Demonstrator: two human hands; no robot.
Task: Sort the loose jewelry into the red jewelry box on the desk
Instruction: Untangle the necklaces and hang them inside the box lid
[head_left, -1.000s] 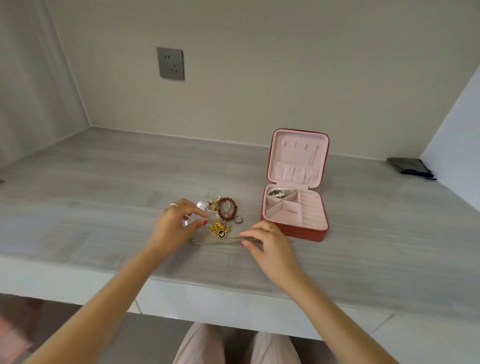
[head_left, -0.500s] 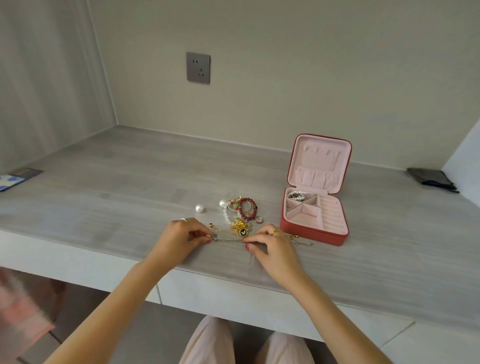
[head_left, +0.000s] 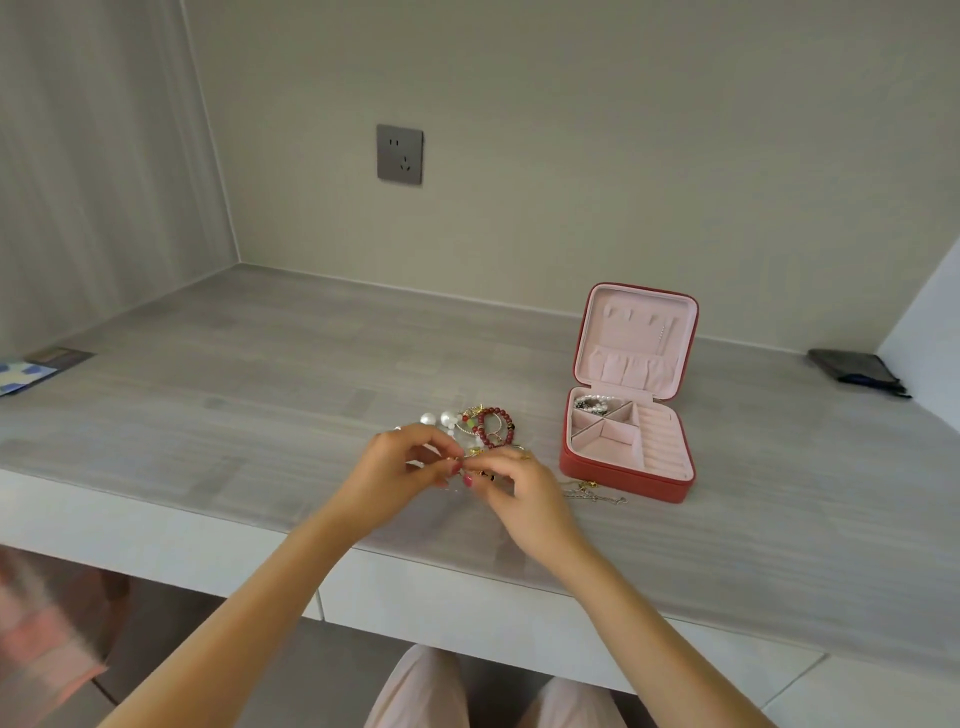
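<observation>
- One grey desk (head_left: 218, 415) fills my view, and I place everything else against the red jewelry box (head_left: 626, 457) on it.
- The box stands with its lid up, a pearl strand (head_left: 595, 402) in its back-left compartment.
- My left hand (head_left: 402, 475) and right hand (head_left: 524, 491) meet left of the box, fingertips pinching a thin chain (head_left: 592, 491) that trails to the box's front edge.
- Left of the box, behind my hands, lies the loose jewelry (head_left: 475, 423): red bead bracelet (head_left: 493, 426) and pearls.
</observation>
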